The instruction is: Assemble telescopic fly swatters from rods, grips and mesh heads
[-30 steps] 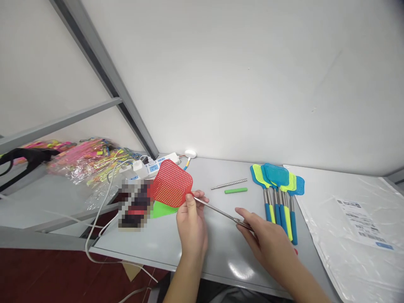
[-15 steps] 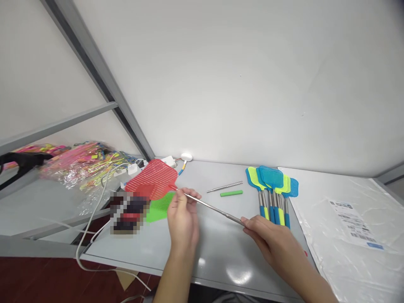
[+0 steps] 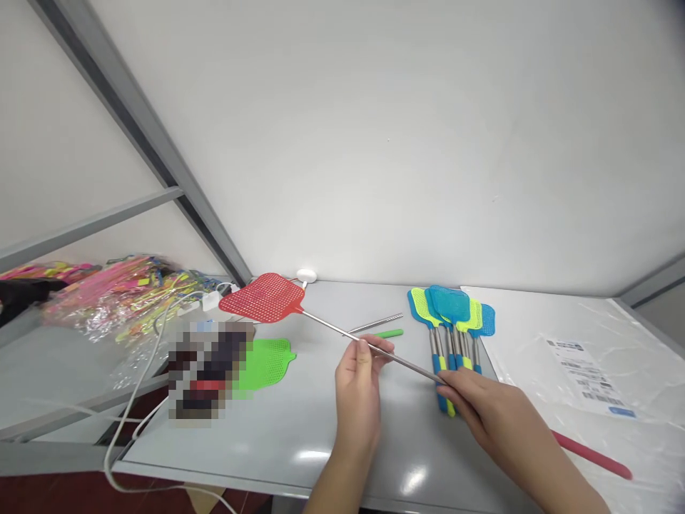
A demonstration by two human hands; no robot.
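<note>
A red fly swatter (image 3: pixel 267 297) with a thin telescopic metal rod (image 3: pixel 327 327) slants across the middle of the view. My left hand (image 3: pixel 359 389) is closed round the rod at about its middle, thumb on top. Further down the rod, my right hand (image 3: pixel 484 407) grips the thicker metal part. A red handle (image 3: pixel 594 455), in line with the rod, sticks out past my right wrist. Under the rod lie a loose metal rod (image 3: pixel 379 323) and a green handle (image 3: pixel 390 333). A loose green swatter head (image 3: pixel 267 365) lies to the left.
Several blue and yellow swatters (image 3: pixel 449 307) lie bunched beyond my right hand. A white plastic package (image 3: pixel 535 335) covers the right side of the table (image 3: pixel 267 435). At left are white cables (image 3: pixel 125 407), a pixelated object (image 3: pixel 211 375), a metal frame (image 3: pixel 90 225) and bagged colourful items (image 3: pixel 123 285).
My left hand has shifted from near the red swatter head to the middle of the rod. The red handle now shows at the right, and the view has turned slightly.
</note>
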